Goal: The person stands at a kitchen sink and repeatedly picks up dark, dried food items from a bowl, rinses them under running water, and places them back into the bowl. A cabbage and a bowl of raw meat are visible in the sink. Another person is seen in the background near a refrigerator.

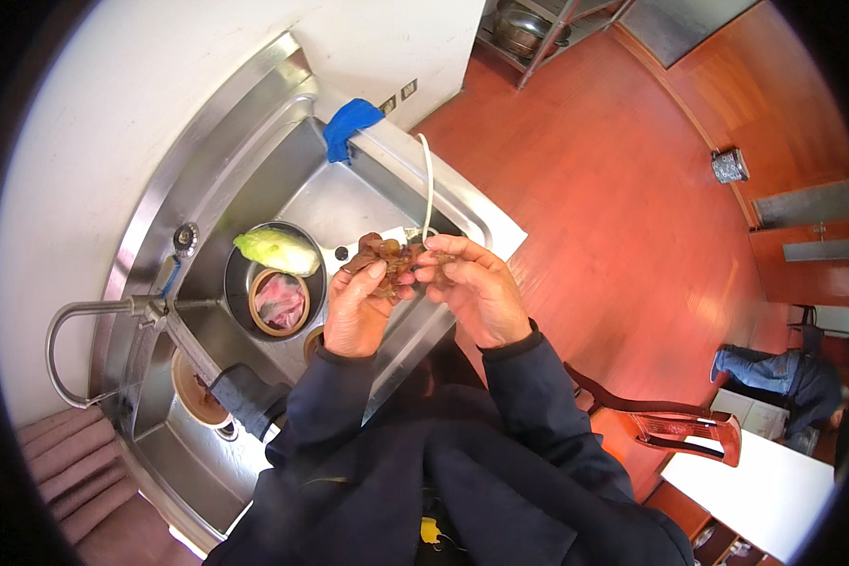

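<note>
A clump of brown, glossy wood ear mushroom [376, 256] is held in my left hand [357, 315], above the sink's right basin. My right hand [487, 291] is close beside it, its thumb and fingers pinching a thin brown piece of the mushroom. Below and to the left, a dark round basin [235, 301] stands in the sink. In it lie a pale green napa cabbage [279, 251] and a tan-rimmed bowl [253, 301] of pink raw meat [281, 303]. Partly hidden behind my hands is a white object [334, 256] with a black knob.
From the curved faucet [88, 308], a thin stream runs towards a bowl [182, 378] with dark pieces in the left basin. A dark cloth [244, 396] drapes the divider, a blue cloth [350, 127] the far rim. A white cord [428, 177] crosses the edge. A person [785, 375] is at right.
</note>
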Demonstrator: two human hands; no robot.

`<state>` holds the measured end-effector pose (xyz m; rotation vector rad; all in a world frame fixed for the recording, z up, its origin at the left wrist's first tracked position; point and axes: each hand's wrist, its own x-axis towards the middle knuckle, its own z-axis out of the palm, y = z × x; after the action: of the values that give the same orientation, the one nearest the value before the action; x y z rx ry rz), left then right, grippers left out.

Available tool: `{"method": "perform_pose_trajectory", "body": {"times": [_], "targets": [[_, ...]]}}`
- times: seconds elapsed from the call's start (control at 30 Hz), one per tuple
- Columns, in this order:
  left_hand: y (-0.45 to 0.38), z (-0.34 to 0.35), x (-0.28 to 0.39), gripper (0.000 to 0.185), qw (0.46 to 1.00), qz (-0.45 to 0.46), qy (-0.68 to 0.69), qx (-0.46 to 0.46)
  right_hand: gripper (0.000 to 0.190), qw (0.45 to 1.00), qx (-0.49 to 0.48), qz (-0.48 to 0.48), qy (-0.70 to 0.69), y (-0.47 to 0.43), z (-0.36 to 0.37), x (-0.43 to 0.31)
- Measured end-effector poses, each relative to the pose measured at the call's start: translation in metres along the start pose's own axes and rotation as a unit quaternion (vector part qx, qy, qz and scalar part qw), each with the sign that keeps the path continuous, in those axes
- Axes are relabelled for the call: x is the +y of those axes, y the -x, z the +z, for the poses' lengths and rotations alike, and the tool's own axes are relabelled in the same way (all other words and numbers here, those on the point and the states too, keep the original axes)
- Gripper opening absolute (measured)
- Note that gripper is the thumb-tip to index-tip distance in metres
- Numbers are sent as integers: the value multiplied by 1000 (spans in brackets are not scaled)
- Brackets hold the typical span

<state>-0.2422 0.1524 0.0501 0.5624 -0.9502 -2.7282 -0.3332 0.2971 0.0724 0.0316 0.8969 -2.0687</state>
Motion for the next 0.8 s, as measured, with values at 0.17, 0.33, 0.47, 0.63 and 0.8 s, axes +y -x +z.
{"method": "perform_pose_trajectory", "body": {"times": [0.17,0.33,0.47,0.63,0.8], "targets": [[6,-6,5,33,999,10,-3,45,37,999,-22,-8,22,1,7,6],[11,-15,9,32,999,25,-6,46,34,997,-33,-27,67,1,14,16],[16,-22,10,30,996,55,-44,60,30,994,-43,-32,94,2,21,23],[23,-24,14,35,988,98,-104,53,27,990,-50,-32,127,4,28,29],[33,-22,19,47,990,97,-88,53,23,987,-37,-43,151,5,30,35]]}}
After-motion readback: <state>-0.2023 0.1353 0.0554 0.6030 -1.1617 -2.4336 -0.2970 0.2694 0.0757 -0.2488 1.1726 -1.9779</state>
